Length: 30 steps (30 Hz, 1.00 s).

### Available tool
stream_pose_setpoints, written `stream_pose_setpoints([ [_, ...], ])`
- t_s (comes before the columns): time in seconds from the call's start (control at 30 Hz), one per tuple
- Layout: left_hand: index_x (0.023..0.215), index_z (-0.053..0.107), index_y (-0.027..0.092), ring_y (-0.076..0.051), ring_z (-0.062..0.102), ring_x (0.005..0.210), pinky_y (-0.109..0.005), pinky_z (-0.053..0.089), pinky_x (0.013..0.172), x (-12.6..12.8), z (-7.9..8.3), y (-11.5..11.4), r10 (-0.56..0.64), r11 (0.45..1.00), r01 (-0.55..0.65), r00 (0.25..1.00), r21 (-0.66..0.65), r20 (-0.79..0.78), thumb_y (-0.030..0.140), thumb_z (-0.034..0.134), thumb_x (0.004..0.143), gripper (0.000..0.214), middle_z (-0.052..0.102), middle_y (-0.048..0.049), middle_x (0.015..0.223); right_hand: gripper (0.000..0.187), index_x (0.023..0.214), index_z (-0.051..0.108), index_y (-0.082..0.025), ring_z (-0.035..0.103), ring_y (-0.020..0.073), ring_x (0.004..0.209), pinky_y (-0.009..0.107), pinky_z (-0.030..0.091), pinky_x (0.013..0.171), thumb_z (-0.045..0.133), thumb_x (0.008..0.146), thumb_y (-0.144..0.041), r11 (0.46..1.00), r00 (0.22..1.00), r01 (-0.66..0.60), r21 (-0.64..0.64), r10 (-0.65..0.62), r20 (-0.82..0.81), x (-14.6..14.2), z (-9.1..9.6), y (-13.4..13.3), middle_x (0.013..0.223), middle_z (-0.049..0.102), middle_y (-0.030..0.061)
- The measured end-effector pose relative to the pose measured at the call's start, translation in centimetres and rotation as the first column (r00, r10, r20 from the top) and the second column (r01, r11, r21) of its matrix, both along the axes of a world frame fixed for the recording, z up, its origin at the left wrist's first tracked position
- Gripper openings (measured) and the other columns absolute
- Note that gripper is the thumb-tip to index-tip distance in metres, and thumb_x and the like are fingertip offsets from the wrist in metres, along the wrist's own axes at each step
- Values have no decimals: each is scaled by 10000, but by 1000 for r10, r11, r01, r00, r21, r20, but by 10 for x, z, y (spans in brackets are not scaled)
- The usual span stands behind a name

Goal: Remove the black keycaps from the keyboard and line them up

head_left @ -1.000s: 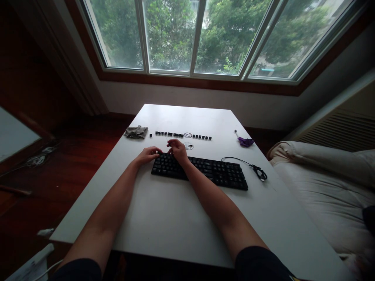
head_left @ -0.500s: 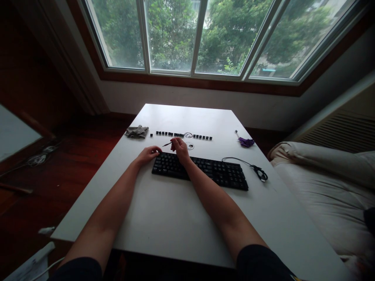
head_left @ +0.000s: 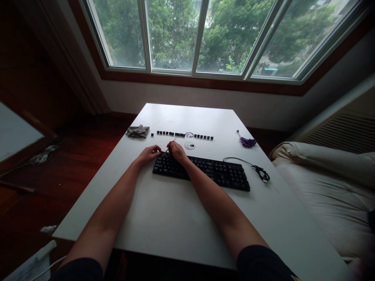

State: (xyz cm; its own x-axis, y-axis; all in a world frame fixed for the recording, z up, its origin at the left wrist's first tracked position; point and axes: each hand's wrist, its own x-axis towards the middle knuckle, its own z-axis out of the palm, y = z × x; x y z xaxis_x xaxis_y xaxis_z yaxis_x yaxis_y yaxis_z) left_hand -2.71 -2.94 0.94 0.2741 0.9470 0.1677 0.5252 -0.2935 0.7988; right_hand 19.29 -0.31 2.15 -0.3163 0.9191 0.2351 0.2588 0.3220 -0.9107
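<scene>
right hand drops back onto the black plastic keyboard, top-left rows, pinching a thin rod-shaped tool, which has swung from sideways to steep. left hand relaxed, empty, fingertips on the keyboard's corner. Tip probably on a key; too small to confirm.

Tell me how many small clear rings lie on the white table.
2. The far ring sits in a gap of the keycap row; the near ring lies between that row and the keyboard. The right hand, holding a thin tool, could hide another.
</scene>
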Motion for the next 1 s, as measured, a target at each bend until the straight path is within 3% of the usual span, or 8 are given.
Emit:
stream_pose_setpoints([
  [0.13,1001,694,184,-137,590,698,-255,471,672,0,0,1,-4,1000,4,1000,-1,-6,346,620,831,246,698,-16,876,454,923,658,-208,595,151,632,265,451,657,337,1016,-515,999,999,-35,-32,35,-2,0,-1,3,614,621,-21],
  [0.33,982,701,185,-137,585,693,-254,469,666,1,1,-1,14,1000,-13,1000,11,-11,346,628,821,239,695,-12,852,441,842,634,-210,609,163,615,273,447,639,345,1019,-491,994,999,37,-103,-35,20,-5,0,8,580,621,-12],
  [0.47,971,712,175,-145,583,689,-262,472,668,2,5,-3,37,999,-36,999,15,-17,343,644,813,240,689,-14,801,438,807,627,-208,609,174,617,284,435,639,337,1025,-453,989,998,-2,-149,11,61,-9,7,9,573,628,1],
  [0.53,962,716,174,-147,584,689,-265,475,671,3,6,-3,39,999,-39,999,14,-13,344,655,808,238,689,-14,793,406,832,629,-213,609,172,643,282,428,664,344,1026,-429,996,994,-42,-74,49,96,-8,13,4,608,644,-3],
  [0.6,955,717,175,-147,582,682,-267,476,670,3,6,-2,39,999,-39,999,6,-6,347,663,804,236,685,-9,777,339,903,632,-230,610,170,690,277,419,704,367,1025,-402,991,983,-105,81,91,158,-7,19,-4,683,668,-10],
  [0.73,953,715,171,-149,583,682,-265,479,665,2,7,-3,44,999,-44,999,3,8,353,670,801,242,684,-7,772,234,998,631,-242,624,196,787,278,398,731,445,1012,-384,929,941,-209,307,105,322,-4,29,-21,854,705,28],
  [1.0,937,711,168,-175,616,736,-267,499,687,3,9,-5,50,999,-50,999,9,13,361,661,796,244,702,-11,772,211,1033,602,-223,607,198,771,275,373,686,504,999,-407,872,890,-261,415,51,452,-6,31,-30,890,694,62],
])
